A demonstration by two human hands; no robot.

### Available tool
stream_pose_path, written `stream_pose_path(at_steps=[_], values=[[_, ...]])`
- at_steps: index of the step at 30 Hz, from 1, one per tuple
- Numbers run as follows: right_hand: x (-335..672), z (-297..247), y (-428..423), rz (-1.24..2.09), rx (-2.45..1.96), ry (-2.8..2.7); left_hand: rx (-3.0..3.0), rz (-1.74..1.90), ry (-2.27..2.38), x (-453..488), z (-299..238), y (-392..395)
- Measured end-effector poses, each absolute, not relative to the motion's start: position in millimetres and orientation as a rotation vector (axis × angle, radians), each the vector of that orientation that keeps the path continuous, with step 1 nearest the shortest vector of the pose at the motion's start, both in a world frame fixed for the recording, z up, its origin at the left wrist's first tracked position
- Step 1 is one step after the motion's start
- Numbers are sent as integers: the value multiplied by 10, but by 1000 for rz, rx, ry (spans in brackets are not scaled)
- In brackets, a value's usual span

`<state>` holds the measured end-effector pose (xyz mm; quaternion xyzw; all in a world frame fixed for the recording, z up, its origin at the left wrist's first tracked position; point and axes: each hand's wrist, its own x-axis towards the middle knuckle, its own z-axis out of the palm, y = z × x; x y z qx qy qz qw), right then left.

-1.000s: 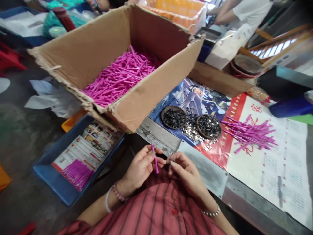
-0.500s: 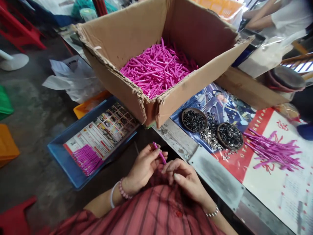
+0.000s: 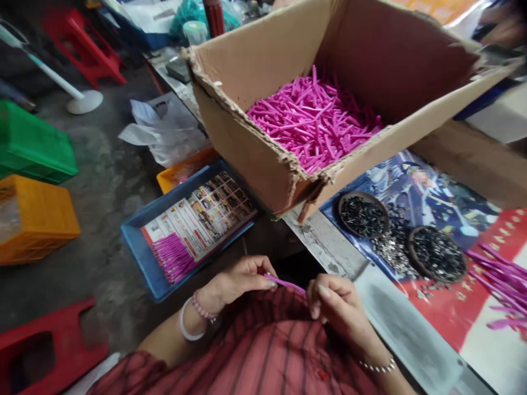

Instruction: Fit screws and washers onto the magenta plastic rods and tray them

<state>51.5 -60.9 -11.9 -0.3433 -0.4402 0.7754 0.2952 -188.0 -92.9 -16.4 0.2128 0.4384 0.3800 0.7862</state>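
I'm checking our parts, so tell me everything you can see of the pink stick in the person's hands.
The pink stick is a thin, straight rod of bright magenta, plastic by its look. It lies almost level above the striped red shirt, sloping slightly down toward the right hand. The left hand pinches one end in its fingertips; the other end reaches the right hand's fingers, though contact is hard to tell.

Left hand (image 3: 234,284), right hand (image 3: 340,307) close together, fingers (image 3: 318,296) pinched.
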Motion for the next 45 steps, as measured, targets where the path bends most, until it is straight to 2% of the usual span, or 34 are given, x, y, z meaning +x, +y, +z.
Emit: stream_pose_path(at_steps=[9, 14, 21, 26, 34, 45], values=[[3, -162, -454, 2276, -813, -1609, 1337, 565, 1211, -2176, -46, -1144], [-161, -120, -402, 2150, -677, -1728, 1363, 367, 1728, -2778, -419, -1228], [45, -104, -436, 1993, -842, -1994, 1193, -3, 2388, -4219, -786, -1234], [110, -170, -481, 1958, -877, -2023, 1220, -326, 2432, -4557, -889, -1306], [139, -192, -448, 1926, -892, -1990, 1262, -703, 2309, -4577, -895, -1302], [321, -135, -477, 1816, -973, -2034, 1197, -770, 2315, -4357, -722, -1275]])
